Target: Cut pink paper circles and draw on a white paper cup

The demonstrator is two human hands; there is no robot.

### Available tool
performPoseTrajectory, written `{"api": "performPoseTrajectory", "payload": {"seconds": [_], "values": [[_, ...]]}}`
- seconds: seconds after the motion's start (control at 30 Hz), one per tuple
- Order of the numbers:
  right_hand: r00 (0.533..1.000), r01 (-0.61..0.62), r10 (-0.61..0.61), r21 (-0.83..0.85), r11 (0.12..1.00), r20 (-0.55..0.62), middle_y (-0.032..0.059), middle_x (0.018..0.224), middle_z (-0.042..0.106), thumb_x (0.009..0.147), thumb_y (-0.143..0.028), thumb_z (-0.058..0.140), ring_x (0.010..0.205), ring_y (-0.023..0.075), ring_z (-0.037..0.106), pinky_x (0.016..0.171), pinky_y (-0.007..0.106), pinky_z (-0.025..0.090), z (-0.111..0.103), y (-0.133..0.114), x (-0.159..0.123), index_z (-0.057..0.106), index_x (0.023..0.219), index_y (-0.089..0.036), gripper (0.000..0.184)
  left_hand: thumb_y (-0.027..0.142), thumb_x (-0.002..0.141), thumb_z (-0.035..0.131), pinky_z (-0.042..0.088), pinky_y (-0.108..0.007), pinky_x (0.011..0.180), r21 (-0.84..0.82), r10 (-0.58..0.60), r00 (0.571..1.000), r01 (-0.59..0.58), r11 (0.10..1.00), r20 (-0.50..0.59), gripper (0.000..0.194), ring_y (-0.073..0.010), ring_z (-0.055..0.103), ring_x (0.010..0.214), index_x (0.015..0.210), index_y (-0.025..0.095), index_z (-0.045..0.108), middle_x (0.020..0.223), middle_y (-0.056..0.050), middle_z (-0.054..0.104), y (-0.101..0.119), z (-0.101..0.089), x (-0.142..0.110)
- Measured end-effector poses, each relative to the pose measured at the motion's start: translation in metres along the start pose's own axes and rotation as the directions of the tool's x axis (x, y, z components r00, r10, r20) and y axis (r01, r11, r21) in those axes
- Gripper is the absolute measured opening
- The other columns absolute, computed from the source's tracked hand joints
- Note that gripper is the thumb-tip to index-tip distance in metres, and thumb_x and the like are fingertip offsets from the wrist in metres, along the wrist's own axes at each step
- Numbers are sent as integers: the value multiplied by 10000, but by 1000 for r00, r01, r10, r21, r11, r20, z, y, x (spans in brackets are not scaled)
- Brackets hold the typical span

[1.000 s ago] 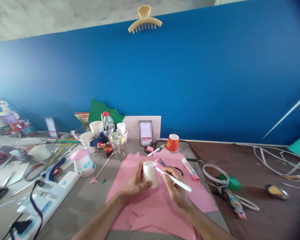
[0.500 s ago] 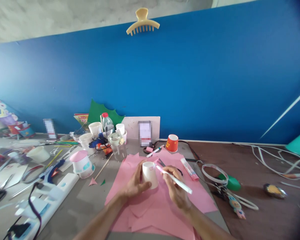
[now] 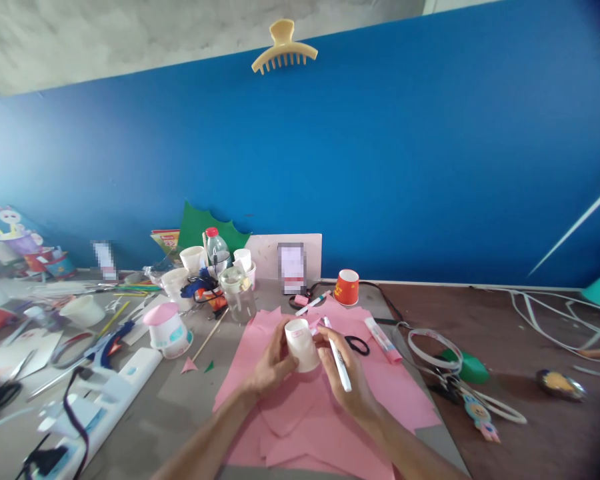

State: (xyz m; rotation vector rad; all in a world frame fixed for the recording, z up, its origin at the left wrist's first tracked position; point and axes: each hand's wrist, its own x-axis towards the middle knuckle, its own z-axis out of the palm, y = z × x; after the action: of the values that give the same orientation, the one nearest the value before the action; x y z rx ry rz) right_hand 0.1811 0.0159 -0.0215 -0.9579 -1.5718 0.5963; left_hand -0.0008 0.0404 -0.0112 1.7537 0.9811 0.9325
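the left hand (image 3: 271, 365) gripped the white cup (image 3: 303, 351) around its left side, narrow end up, over the pink paper (image 3: 325, 443). the right hand (image 3: 359, 388) held the white pen (image 3: 339, 362) between its fingers; whether these also touched the cup, i could not tell. for clean marking, the cup needed steady but gentle pressure, as its wall could probably bend.

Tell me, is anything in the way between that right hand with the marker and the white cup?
Nothing visible stands between the right hand and the white cup; its fingers are right beside the cup, though contact is unclear. The left hand is on the opposite side.
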Motion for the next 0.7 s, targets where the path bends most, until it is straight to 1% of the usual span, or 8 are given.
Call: {"api": "performPoseTrajectory", "payload": {"seconds": [0.13,0.23,0.33,0.4,0.43,0.53,0.6,0.7], "values": [[1000,24,-24,-54,998,11,120,1042,644,932,-254,454,910,222,643,797,366,542,4,-1,-4,513,1196,-183,280,477,753,609,405,-436,998,-26,-9,1000,10,1000,16,733,-318,465,1212,1356,189,306,1325,-138,487,-6,2,-2],[1000,18,-17,-77,997,12,126,1061,629,947,-260,427,915,221,635,798,373,539,4,-7,-6,484,1228,-176,299,485,742,639,453,-402,937,17,-36,998,37,999,-48,680,-282,533,1099,1286,186,361,1206,-117,554,-5,5,-2],[999,39,-40,-63,997,-25,99,1019,631,970,-286,373,843,201,637,744,351,544,-2,-15,-6,464,1251,-195,309,499,703,671,476,-389,890,69,-26,992,35,997,-120,636,-263,554,1017,1193,176,425,1115,-100,582,-1,8,0],[988,157,-157,-85,984,13,81,968,636,975,-330,356,855,213,632,764,368,540,-6,-20,-6,483,1239,-209,317,511,688,679,495,-385,834,37,-14,992,19,999,-128,653,-249,573,949,1178,160,429,1063,-96,597,2,10,1],[969,246,-243,-108,963,39,81,959,638,976,-353,353,895,228,627,793,387,533,-7,-22,-6,493,1235,-213,326,508,689,681,505,-377,799,13,-14,991,16,1000,-130,650,-242,582,918,1174,154,433,1044,-95,604,3,11,1],[879,477,-468,-162,864,95,96,977,642,978,-379,342,1005,257,603,863,423,515,-6,-28,-6,506,1247,-221,352,455,691,701,518,-362,754,20,-37,982,42,999,-186,577,-232,596,891,1126,158,466,1036,-95,618,7,13,0],[854,520,-505,-166,838,124,103,983,642,979,-361,347,1028,252,599,872,407,521,-4,-30,-7,510,1246,-215,344,414,694,710,518,-360,774,60,-56,971,72,996,-230,533,-228,594,907,1108,168,478,1052,-93,621,9,15,-1],[870,492,-472,-166,855,147,116,1013,636,979,-327,364,1047,234,597,877,364,532,-2,-29,-9,516,1228,-194,321,385,712,697,516,-348,779,69,-85,973,102,992,-215,534,-213,592,893,1139,174,457,1043,-83,627,11,17,-3]]}}
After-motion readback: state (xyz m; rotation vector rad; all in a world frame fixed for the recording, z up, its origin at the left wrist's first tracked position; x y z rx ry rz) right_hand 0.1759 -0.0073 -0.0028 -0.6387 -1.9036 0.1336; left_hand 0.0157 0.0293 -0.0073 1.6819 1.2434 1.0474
